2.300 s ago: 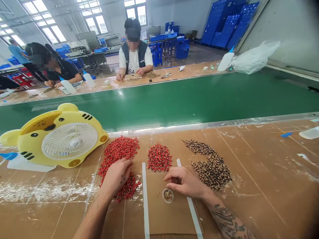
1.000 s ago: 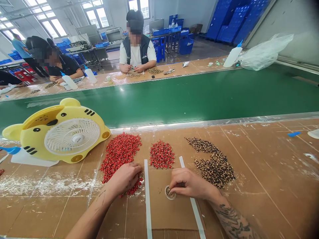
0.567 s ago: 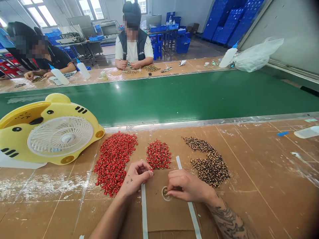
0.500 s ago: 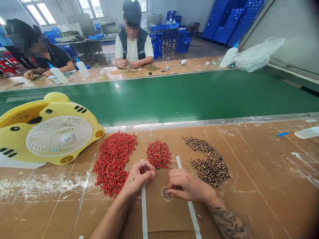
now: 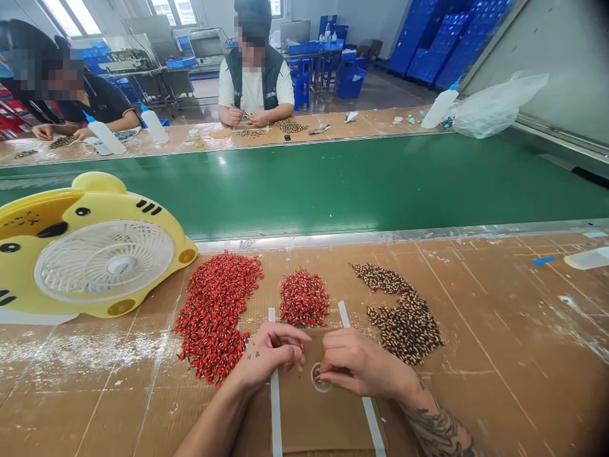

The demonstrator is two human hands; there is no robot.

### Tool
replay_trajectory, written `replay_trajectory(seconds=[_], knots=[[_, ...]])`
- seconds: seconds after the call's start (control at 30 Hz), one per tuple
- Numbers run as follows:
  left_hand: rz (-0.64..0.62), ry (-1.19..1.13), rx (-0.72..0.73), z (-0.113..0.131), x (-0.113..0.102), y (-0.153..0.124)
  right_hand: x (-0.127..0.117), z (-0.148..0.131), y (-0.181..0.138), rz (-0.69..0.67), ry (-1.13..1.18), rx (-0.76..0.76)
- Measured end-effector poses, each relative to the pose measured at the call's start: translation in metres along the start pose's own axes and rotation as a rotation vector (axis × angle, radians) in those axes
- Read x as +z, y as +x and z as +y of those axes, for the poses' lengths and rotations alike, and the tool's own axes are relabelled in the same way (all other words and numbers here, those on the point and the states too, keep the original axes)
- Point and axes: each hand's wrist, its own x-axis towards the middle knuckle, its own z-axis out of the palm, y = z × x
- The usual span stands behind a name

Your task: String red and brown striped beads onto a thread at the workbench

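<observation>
My left hand [image 5: 272, 357] is over the left side of a brown cardboard sheet [image 5: 328, 425]. Its index finger points forward, and a small red piece [image 5: 302, 348] shows at the curled fingertips. My right hand [image 5: 359, 363] has thumb and fingers pinched together at a small clear round dish [image 5: 320, 388] on the sheet. What that pinch holds, if anything, is too small to make out. Beyond my hands lie a small heap of red pieces [image 5: 303, 297] and a larger red heap [image 5: 216, 314]. A pile of black-and-gold pieces [image 5: 412, 324] lies beyond my right hand.
White tape strips [image 5: 276, 406] run along the sheet's sides. A yellow animal-shaped fan [image 5: 157, 206] stands at the left. Past the green belt [image 5: 304, 190], two people sit at another bench with small piles and white bottles [image 5: 440, 109]. A clear plastic bag [image 5: 495, 108] lies at the far right.
My left hand has moved slightly right and nearer me, and its index finger has straightened. My right hand stays pinched at the dish. The view has shifted slightly.
</observation>
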Motion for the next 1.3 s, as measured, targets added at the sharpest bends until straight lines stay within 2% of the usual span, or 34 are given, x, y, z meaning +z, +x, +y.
replay_trajectory(seconds=[0.1,0.27,0.37,0.5,0.57,0.73,0.8,1.0,1.3], knots=[[0.017,-0.031,-0.027,-0.003,0.0,-0.001,0.0,0.0,0.0,0.026,-0.055,-0.001],[0.161,-0.076,0.031,-0.011,0.0,0.003,0.003,0.002,0.0,0.03,-0.046,-0.006],[0.214,-0.086,0.018,-0.014,0.002,0.005,0.003,0.002,0.0,0.042,-0.065,0.012],[0.256,-0.046,0.049,-0.016,0.003,0.006,-0.005,0.0,-0.003,0.006,0.035,0.021],[0.273,-0.017,0.052,-0.019,0.003,0.007,-0.011,0.0,-0.007,0.084,0.12,0.063],[0.273,0.025,0.031,-0.023,0.007,0.007,-0.014,0.0,-0.013,0.49,0.294,0.178],[0.255,0.033,0.03,-0.022,0.009,0.007,-0.012,-0.001,-0.01,0.556,0.302,0.195],[0.254,0.057,-0.007,-0.018,0.012,0.007,-0.009,-0.002,-0.004,0.57,0.276,0.183],[0.216,0.027,-0.016,-0.017,0.013,0.005,-0.007,-0.002,-0.003,0.514,0.215,0.219]])
